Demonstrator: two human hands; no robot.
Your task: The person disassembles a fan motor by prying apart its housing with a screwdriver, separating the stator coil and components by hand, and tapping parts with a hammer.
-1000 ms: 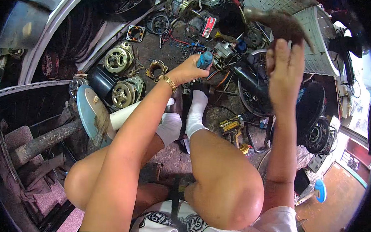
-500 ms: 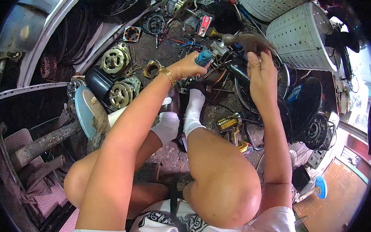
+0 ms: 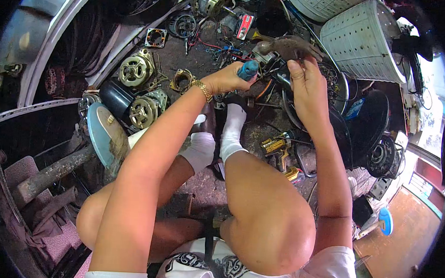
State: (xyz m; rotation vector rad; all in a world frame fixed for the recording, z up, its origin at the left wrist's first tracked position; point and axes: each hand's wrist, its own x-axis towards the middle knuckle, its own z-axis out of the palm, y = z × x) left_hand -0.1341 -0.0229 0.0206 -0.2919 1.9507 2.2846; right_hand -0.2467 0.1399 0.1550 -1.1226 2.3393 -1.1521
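Observation:
My left hand [image 3: 230,79], with a gold watch band at its wrist, is wrapped round the blue handle [image 3: 248,69] of a tool pointing down. Its tip is hidden, so I cannot tell its kind. My right hand [image 3: 308,88] grips a hammer [image 3: 292,48]; the brown metal head sits just above the fingers, its round face toward the left. Under and beside that head lies a silvery metal motor part [image 3: 263,56], partly covered. My feet in white socks [image 3: 233,124] are close below the blue-handled tool.
A yellow cordless drill [image 3: 278,151] lies on the floor right of my feet. Motor housings [image 3: 136,70], a black cylinder [image 3: 116,97] and a red-and-white box [image 3: 245,27] lie around. White perforated tubs [image 3: 363,43] stand at the upper right.
My right hand has moved slightly left, and the hammer head, blurred before, now shows sharply. My left hand has shifted slightly right with the blue-handled tool.

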